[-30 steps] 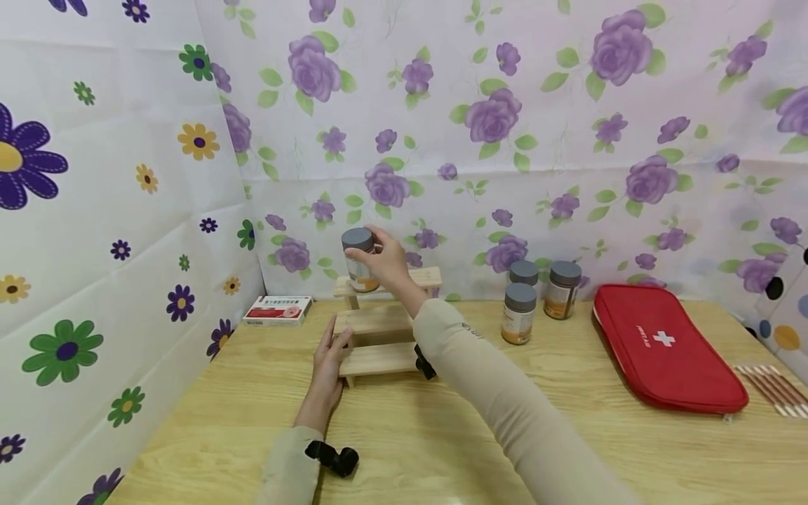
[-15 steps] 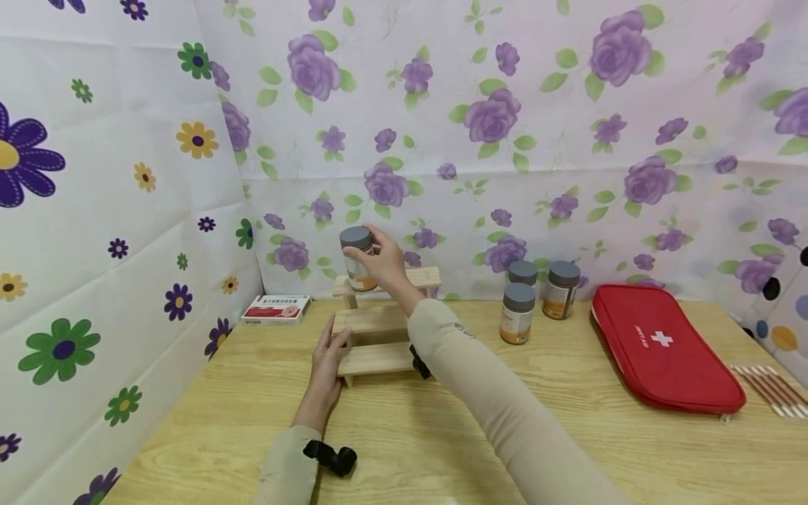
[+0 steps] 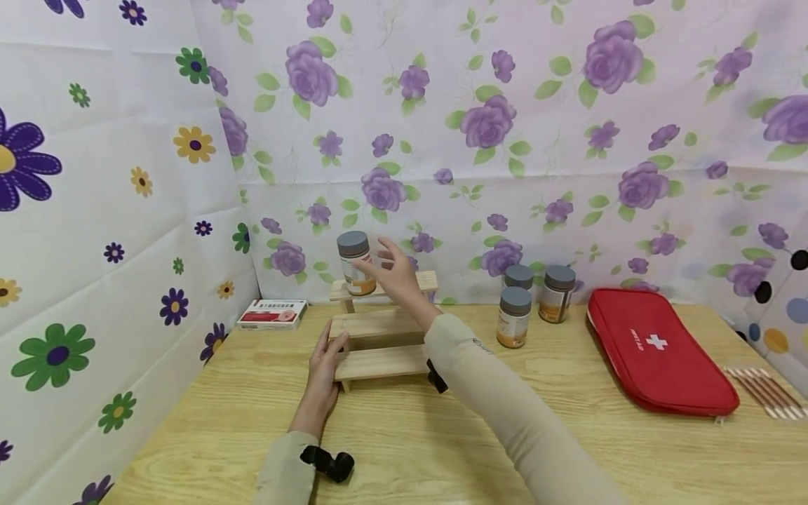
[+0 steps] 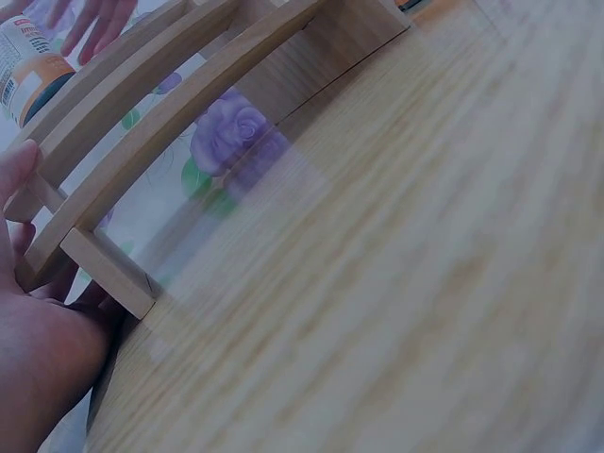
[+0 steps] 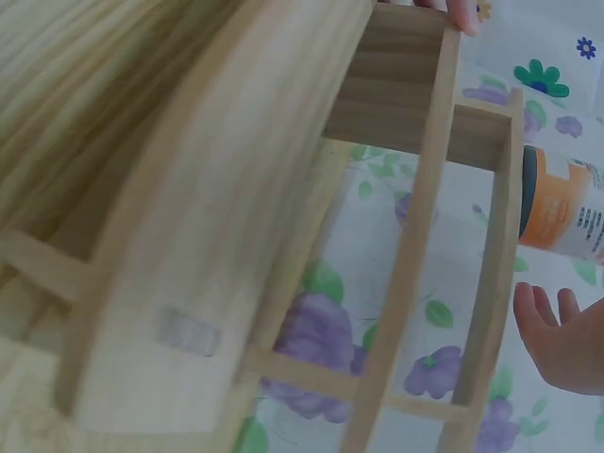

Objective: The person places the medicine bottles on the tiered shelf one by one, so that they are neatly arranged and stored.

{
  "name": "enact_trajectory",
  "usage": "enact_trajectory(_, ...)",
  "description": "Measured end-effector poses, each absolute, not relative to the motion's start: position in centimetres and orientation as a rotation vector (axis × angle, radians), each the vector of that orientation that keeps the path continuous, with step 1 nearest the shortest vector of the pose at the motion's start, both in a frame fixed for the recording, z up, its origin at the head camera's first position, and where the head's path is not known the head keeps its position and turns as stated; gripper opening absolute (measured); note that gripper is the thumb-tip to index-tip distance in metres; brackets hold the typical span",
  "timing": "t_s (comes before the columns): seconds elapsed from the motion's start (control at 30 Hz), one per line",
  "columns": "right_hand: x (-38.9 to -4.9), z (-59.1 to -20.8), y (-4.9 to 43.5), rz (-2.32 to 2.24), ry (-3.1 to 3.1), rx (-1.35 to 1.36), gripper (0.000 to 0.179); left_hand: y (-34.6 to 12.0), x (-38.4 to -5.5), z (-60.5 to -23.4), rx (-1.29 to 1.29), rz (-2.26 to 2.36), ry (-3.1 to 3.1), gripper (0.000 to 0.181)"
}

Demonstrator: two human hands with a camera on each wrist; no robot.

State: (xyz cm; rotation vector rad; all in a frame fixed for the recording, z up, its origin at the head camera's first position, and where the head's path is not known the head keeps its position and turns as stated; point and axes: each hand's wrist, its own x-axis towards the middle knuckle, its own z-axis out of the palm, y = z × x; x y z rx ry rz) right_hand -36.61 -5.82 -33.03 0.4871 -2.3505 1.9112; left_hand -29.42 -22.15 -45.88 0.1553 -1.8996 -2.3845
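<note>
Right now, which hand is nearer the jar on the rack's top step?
Right. The right hand is just right of the jar, fingers off it; thumb contact is unclear. The left hand is lower, gripping the left end of the rack.

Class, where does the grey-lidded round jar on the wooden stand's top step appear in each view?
Head: the grey-lidded round jar is left of centre.
Left wrist: the jar is at the upper left, cut by the edge.
Right wrist: the jar is at the right edge, partly cut off.
Shared landmark: the pale three-step wooden stand.
</note>
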Motion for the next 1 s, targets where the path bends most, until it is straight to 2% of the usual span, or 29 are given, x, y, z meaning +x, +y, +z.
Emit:
enact_trajectory(0.13, -36.2, -33.8, -4.8, 1.764, -2.355, 0.454, 0.071, -22.2, -29.4, -45.8, 0.16, -2.388, -1.891, 0.072)
enact_trajectory(0.33, -35.5, -34.9, -3.3, 1.605, -2.269, 0.424, 0.042, -22.2, -29.3, -45.7, 0.158, -2.4, -1.885, 0.072)
enact_trajectory(0.43, -35.0, -35.1, -2.3, 1.571, -2.22, 0.423, 0.034, -22.2, -29.2, -45.5, 0.15, -2.413, -1.869, 0.071)
enact_trajectory(1.0, -32.5, -36.5, 4.6, 1.514, -2.123, 0.365, 0.033, -22.1, -29.4, -45.7, 0.172, -2.379, -1.875, 0.071)
